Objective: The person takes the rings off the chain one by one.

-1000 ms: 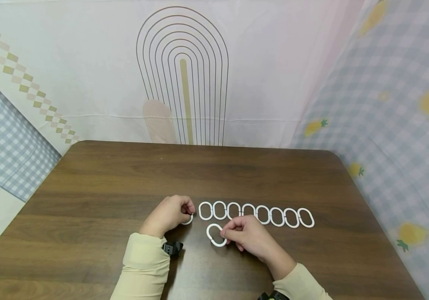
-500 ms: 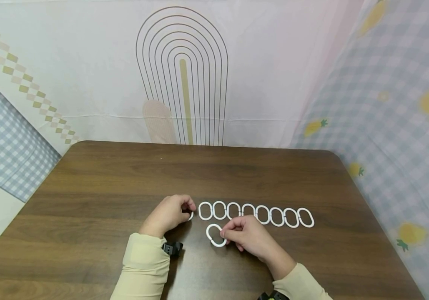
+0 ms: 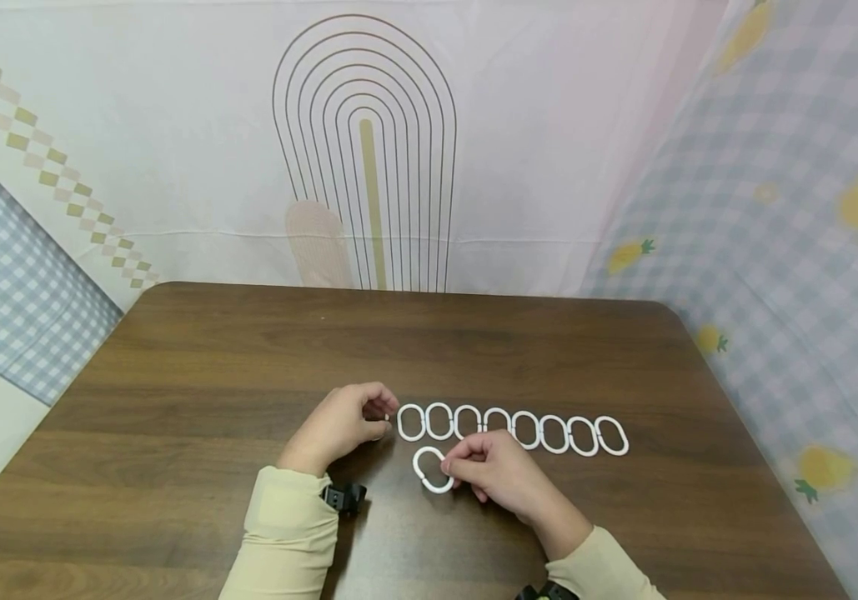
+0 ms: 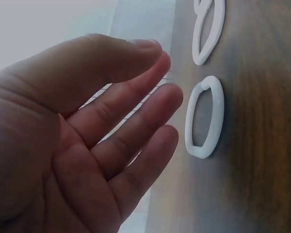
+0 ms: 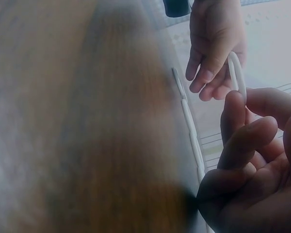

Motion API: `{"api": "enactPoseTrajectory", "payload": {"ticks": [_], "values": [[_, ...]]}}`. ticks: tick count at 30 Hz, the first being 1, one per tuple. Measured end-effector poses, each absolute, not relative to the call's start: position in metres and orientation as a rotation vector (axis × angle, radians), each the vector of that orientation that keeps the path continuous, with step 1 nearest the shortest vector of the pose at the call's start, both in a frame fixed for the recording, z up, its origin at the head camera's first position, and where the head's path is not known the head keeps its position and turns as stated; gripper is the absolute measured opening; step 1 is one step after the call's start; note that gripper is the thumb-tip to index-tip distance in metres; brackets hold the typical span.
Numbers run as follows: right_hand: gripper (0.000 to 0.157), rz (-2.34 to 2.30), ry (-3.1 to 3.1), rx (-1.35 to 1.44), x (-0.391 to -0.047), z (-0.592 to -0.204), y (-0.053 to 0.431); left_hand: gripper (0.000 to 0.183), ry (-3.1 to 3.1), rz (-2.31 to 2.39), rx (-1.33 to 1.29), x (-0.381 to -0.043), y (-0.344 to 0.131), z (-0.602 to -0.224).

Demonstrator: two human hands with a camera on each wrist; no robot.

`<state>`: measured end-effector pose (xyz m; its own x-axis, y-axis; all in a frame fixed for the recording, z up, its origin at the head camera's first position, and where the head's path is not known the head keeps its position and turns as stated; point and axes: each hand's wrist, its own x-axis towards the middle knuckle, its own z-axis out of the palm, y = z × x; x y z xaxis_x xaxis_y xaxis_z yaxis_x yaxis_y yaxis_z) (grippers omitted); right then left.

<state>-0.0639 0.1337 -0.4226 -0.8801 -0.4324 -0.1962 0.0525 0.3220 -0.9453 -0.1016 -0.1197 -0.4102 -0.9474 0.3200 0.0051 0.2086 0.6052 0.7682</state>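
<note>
White oval plastic links [image 3: 423, 423] lie side by side in a row on the brown table. At its left end my left hand [image 3: 342, 423] hovers with loosely bent fingers, thumb and fingertips apart. In the left wrist view a link [image 4: 216, 121] lies flat just beyond those fingertips, close to the row's end link [image 4: 218, 24]; the hand mostly hides it from the head. In front of the row, my right hand [image 3: 502, 471] pinches another white link [image 3: 419, 467] between thumb and index finger. This link [image 5: 241, 80] has a small gap in its side and is held up off the table.
The wooden table [image 3: 248, 350] stretches beyond the row to a rounded back edge. A pale patterned cloth [image 3: 534, 150] hangs behind it, with checked cloth [image 3: 789, 275] on the right. Black straps with small devices [image 3: 344, 498] sit at both wrists.
My left hand slid its link a little right toward the row, then let it go, fingers spreading and lifting slightly. My right hand keeps its link in the same spot.
</note>
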Motion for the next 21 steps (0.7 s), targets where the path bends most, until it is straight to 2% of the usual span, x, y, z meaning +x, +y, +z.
{"api": "enactPoseTrajectory", "payload": {"ticks": [12,21], "values": [[0.018,-1.6,2.194,-0.341,-0.0662,-0.4224,0.1375,0.019,2.641,1.299,0.457,-0.1031,-0.1185,-0.4109],[0.011,-1.607,2.252,-0.294,-0.068,-0.4201,0.1379,0.018,2.623,1.323,0.471,-0.1035,-0.1185,-0.4118]]}}
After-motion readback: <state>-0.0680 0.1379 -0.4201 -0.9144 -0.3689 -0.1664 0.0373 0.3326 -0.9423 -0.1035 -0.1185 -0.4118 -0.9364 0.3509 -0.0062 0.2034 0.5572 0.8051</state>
